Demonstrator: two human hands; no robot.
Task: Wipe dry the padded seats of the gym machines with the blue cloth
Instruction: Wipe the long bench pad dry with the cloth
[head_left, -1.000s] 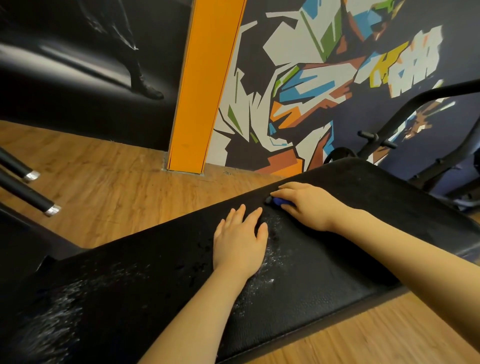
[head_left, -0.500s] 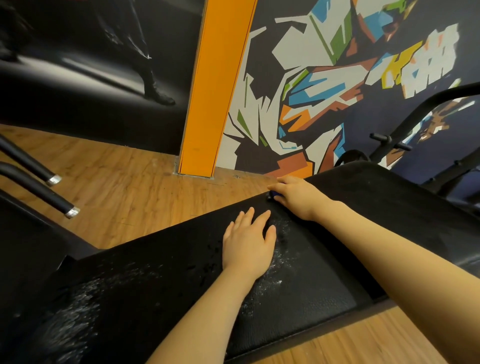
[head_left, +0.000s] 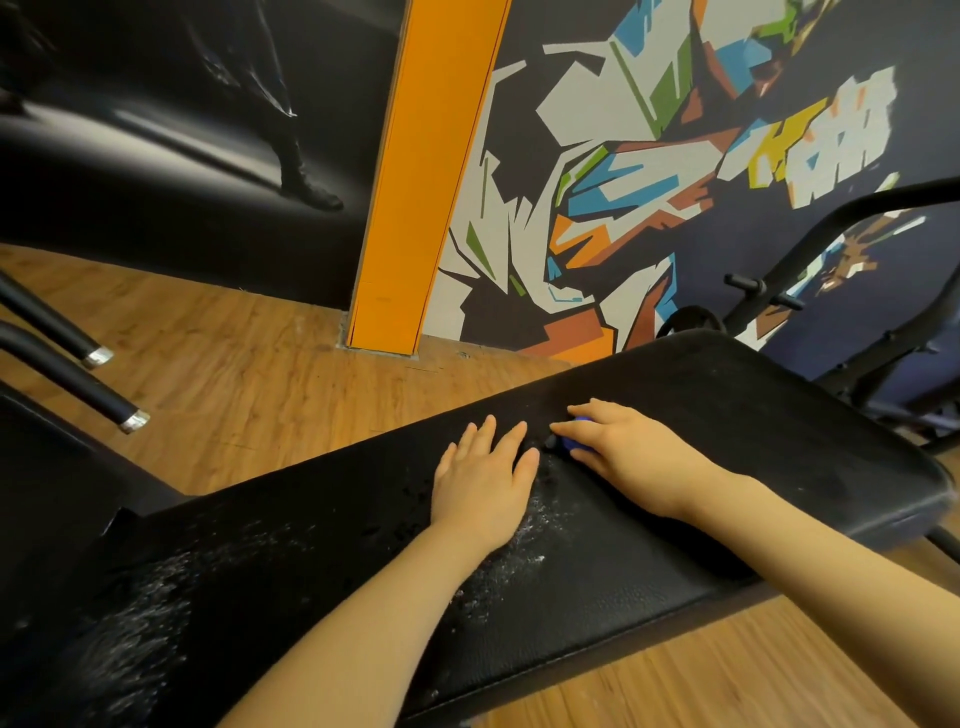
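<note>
Nearest the viewer, the black padded seat (head_left: 597, 613) carries a pale scatter of water droplets (head_left: 498, 571) that runs from just behind the left wrist down toward the near left end, where a second, broader wet patch (head_left: 135, 623) glistens. The left hand (head_left: 483, 480) rests flat on the pad, fingers straight and slightly apart, their tips pointing toward the far edge.

Just beside those fingertips, to their right, the right hand (head_left: 618, 449) presses down on the blue cloth (head_left: 577, 442). Its fingers are curled over the cloth and clamp it against the vinyl; only a small bright-blue bulge shows between thumb and forefinger, so the cloth looks bunched into a tight wad rather than spread.

That is the likely trouble: a wad this small touches little of the pad, so strokes may leave streaks or simply push the droplets around. The wet band lying under and behind the left palm may be skipped unless that hand lifts. The far wet patch is well apart from the cloth and could be missed altogether.

Beyond the fingers the pad looks dull and drier, then comes the wooden floor (head_left: 249, 364), an orange pillar (head_left: 426, 182) and a painted wall (head_left: 675, 130).
</note>
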